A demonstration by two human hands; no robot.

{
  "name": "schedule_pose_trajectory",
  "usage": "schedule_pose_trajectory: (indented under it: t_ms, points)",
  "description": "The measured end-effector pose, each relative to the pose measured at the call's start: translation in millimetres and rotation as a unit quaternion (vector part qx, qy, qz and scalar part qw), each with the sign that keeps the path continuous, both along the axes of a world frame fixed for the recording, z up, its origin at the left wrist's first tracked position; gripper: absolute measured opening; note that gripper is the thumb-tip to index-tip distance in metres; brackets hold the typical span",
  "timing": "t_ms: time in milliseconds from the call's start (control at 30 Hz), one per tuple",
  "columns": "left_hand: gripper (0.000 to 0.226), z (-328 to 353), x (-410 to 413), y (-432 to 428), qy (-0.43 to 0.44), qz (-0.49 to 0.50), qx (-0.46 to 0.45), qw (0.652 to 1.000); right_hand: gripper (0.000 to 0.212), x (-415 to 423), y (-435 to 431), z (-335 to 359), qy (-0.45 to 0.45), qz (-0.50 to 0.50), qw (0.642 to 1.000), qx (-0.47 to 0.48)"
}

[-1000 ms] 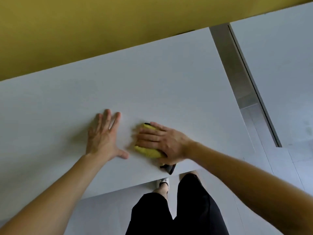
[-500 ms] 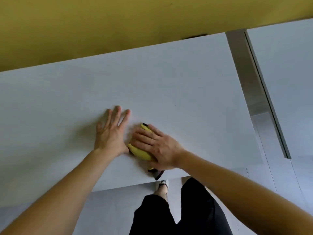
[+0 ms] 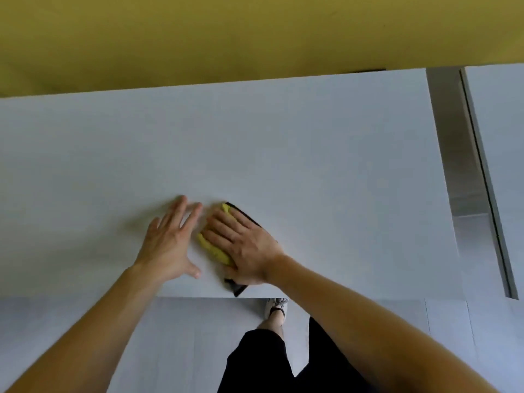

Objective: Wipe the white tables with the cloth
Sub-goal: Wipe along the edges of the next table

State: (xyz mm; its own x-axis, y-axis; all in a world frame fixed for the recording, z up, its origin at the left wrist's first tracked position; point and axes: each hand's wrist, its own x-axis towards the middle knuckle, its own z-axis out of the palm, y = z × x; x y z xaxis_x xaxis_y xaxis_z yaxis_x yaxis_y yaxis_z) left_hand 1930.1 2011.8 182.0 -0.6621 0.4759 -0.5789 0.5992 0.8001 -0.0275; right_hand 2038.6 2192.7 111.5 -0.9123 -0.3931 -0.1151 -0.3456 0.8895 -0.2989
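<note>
Leftward slid the cloth point(image 3: 213, 248) under my flat right hand point(image 3: 247, 246), beside my spread left hand point(image 3: 167, 245); pressed this near the table point(image 3: 312, 151) edge, it could slip off.

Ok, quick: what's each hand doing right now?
Left hand: open, flat on the white table.
Right hand: open, pressing flat on the yellow cloth.
</note>
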Motion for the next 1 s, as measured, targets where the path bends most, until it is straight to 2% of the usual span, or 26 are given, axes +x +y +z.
schedule_pose_trajectory:
  t_ms: [67,100,167,233,300,367,400,500,567,633,700,800,833,900,933,1000]
  points:
    - [0.178,-4,10,-3,-0.007,0.010,0.001,1.000,0.094,0,28,-2,-0.006,0.036,0.999,0.005]
    - [0.179,-6,12,-2,-0.009,0.018,0.004,1.000,0.093,-8,65,-4,0.006,-0.004,1.000,0.004]
    - [0.180,-8,14,0,-0.010,0.028,0.004,1.000,0.087,-25,164,-7,0.012,-0.192,0.981,0.003]
    - [0.179,-9,16,1,-0.011,0.030,0.000,0.999,0.087,-36,260,0,-0.009,-0.392,0.920,0.022]
    - [0.179,-9,17,1,-0.004,0.035,-0.007,0.999,0.091,-45,296,-1,0.003,-0.493,0.869,0.043]
    - [0.179,-10,18,1,-0.005,0.030,-0.008,1.000,0.093,-60,240,-6,0.017,-0.493,0.870,0.021]
    - [0.179,-10,18,0,-0.005,0.028,-0.009,1.000,0.092,-64,188,-7,0.032,-0.455,0.890,0.008]
    - [0.178,-10,16,-1,0.004,0.014,-0.019,1.000,0.085,-58,21,-8,0.030,-0.217,0.976,-0.008]
    - [0.175,-10,14,-1,0.018,0.005,-0.018,1.000,0.084,-40,-16,4,0.012,-0.155,0.987,-0.027]
    - [0.176,-11,15,-2,0.017,0.007,-0.017,1.000,0.087,-10,28,0,0.019,-0.179,0.983,-0.031]
    - [0.178,-10,13,-2,0.009,0.007,-0.018,1.000,0.087,36,107,-6,0.027,-0.274,0.961,-0.008]
    - [0.177,-10,14,-1,0.005,0.019,-0.016,1.000,0.086,117,211,-5,0.028,-0.465,0.885,0.007]
    - [0.177,-9,15,-1,0.009,0.024,-0.016,1.000,0.086,131,217,-4,0.032,-0.521,0.853,0.013]
    - [0.176,-10,16,0,0.012,0.027,-0.015,0.999,0.088,124,172,-3,0.030,-0.593,0.804,0.017]
    - [0.176,-11,16,-1,0.011,0.026,-0.018,0.999,0.090,111,129,-4,0.028,-0.583,0.812,0.009]
    - [0.176,-10,14,-1,0.013,0.020,-0.029,0.999,0.089,85,29,-8,0.041,-0.449,0.892,-0.036]
